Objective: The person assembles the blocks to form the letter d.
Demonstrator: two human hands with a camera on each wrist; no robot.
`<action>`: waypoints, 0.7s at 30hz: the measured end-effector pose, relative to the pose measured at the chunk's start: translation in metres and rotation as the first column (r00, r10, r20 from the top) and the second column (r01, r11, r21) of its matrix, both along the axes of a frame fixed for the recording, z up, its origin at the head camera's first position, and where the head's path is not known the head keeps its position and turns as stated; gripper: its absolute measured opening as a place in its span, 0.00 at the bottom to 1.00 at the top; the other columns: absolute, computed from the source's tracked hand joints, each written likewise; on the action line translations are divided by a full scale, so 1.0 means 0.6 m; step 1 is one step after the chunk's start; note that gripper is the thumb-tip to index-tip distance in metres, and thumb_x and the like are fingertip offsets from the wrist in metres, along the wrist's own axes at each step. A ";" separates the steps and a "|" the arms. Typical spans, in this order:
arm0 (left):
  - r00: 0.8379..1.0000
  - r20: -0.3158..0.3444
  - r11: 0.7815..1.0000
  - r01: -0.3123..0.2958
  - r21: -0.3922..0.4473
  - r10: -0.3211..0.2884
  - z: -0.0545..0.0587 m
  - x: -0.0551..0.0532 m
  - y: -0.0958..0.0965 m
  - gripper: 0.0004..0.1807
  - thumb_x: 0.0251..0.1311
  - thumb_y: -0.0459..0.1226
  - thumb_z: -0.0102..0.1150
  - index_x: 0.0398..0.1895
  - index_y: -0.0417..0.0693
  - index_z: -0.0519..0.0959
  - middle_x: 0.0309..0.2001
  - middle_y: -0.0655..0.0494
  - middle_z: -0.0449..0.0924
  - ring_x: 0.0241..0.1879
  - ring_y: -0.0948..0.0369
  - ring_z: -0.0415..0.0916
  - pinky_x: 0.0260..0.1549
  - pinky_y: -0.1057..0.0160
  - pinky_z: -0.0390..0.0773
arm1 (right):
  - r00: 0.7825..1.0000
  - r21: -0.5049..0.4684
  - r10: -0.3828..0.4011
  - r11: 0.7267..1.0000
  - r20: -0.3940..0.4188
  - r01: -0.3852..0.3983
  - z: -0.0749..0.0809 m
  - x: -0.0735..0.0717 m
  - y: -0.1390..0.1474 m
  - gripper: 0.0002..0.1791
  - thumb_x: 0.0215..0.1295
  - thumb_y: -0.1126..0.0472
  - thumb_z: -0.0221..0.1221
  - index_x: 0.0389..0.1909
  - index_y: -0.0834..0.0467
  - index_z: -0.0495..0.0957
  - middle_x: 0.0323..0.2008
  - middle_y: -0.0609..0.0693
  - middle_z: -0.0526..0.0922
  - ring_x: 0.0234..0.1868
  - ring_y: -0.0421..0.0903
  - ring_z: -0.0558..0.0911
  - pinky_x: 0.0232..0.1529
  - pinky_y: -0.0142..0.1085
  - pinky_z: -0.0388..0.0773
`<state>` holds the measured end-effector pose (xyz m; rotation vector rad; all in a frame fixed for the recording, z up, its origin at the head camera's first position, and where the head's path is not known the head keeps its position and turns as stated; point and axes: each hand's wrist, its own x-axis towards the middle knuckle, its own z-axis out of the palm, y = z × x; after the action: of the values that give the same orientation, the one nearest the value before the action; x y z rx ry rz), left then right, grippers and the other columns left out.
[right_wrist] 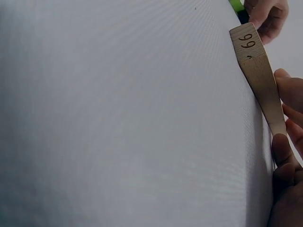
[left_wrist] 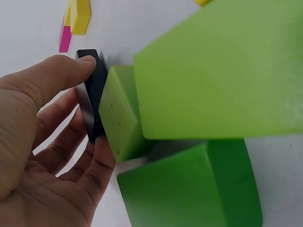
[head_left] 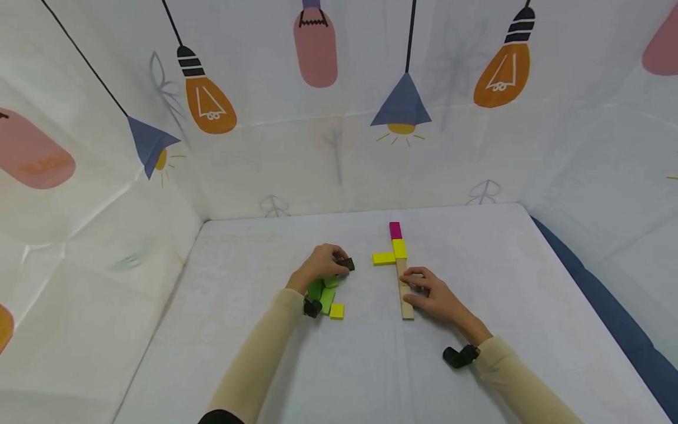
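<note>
My left hand (head_left: 321, 263) pinches a black block (left_wrist: 92, 97) between thumb and fingers, right beside a small pile of green blocks. In the left wrist view a light green block (left_wrist: 218, 75) fills the upper right, with a darker green block (left_wrist: 175, 191) below it. My right hand (head_left: 436, 297) holds the plain wooden block (head_left: 406, 306) with thumb and fingertips; its end bears engraved digits in the right wrist view. The wood continues a line with a yellow block (head_left: 399, 248) and a magenta block (head_left: 395, 230). Another yellow block (head_left: 384, 259) sticks out leftward.
A small yellow block (head_left: 336, 311) lies by the green pile. White cloth covers the table (head_left: 371, 365). A patterned white curtain (head_left: 349, 153) hangs behind and at the sides. Dark blue fabric (head_left: 598, 300) shows past the right table edge.
</note>
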<state>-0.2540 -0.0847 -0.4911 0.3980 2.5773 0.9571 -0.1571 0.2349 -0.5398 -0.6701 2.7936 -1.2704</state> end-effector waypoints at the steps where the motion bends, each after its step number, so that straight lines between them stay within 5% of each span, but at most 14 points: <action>1: 1.000 -0.009 1.000 0.001 0.002 -0.001 -0.001 -0.001 0.000 0.17 0.58 0.40 0.74 0.51 0.46 0.85 0.48 0.50 0.84 0.46 0.56 0.79 0.51 0.56 0.81 | 1.000 0.000 0.001 1.000 0.001 -0.001 0.000 0.000 -0.001 0.25 0.65 0.56 0.69 0.62 0.58 0.82 0.62 0.55 0.76 0.52 0.47 0.77 0.54 0.38 0.78; 10: 0.994 -0.108 1.000 -0.005 -0.015 0.003 0.005 0.004 0.018 0.17 0.58 0.39 0.72 0.50 0.43 0.84 0.46 0.49 0.84 0.44 0.56 0.78 0.49 0.57 0.81 | 1.000 -0.001 -0.008 1.000 -0.005 0.008 0.002 0.001 -0.002 0.24 0.65 0.56 0.70 0.61 0.58 0.82 0.62 0.55 0.76 0.52 0.46 0.76 0.54 0.38 0.78; 21: 0.991 -0.091 0.993 -0.088 0.080 0.095 -0.009 0.026 0.041 0.18 0.59 0.40 0.72 0.52 0.43 0.84 0.51 0.47 0.84 0.47 0.54 0.78 0.51 0.54 0.80 | 1.000 0.004 -0.017 1.000 0.011 0.017 0.002 0.002 -0.004 0.25 0.65 0.55 0.70 0.62 0.57 0.82 0.62 0.55 0.76 0.53 0.48 0.77 0.55 0.40 0.79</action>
<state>-0.2382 -0.0603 -0.4964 0.3564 2.6707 1.0955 -0.1559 0.2326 -0.5385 -0.6384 2.7981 -1.2675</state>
